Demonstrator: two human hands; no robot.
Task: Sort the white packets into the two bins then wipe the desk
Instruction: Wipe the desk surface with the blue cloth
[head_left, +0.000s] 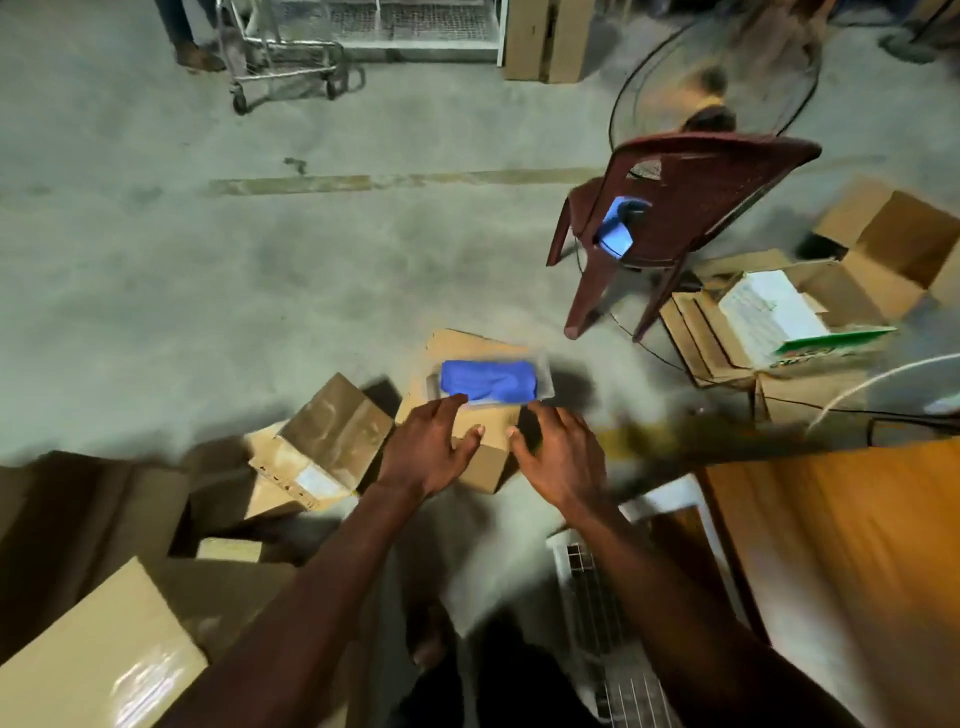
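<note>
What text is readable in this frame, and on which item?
None can be read.
Green-edged box: dark lettering on the green strip, too blurred.
White sheet in that box: faint print, too small.
Label on the taped carton: blurred.
Dark marks beside that label: illegible.

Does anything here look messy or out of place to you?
Yes. Cardboard boxes lie tipped at odd angles on the floor, and another carton by the red chair sits with its flaps flung open. Both hands reach toward a clear packet of blue material resting on a small box.
</note>
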